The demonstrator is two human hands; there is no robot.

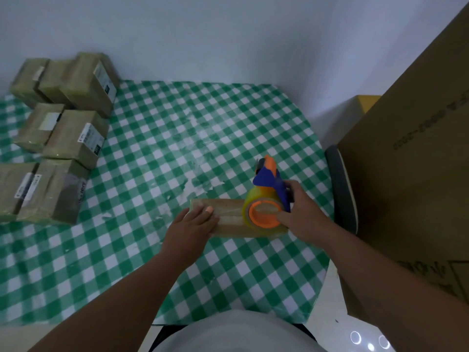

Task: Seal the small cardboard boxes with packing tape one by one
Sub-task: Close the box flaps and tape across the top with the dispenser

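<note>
Left hand (194,221) presses flat on the box (229,216), its long axis running left–right. Right hand (300,214) grips the tape dispenser (269,196) at its right end.

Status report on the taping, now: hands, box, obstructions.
Left hand flat on the small box, pinning it. Right hand grips tape dispenser at the box's right end. Taped boxes stacked far left, nothing blocking.
</note>
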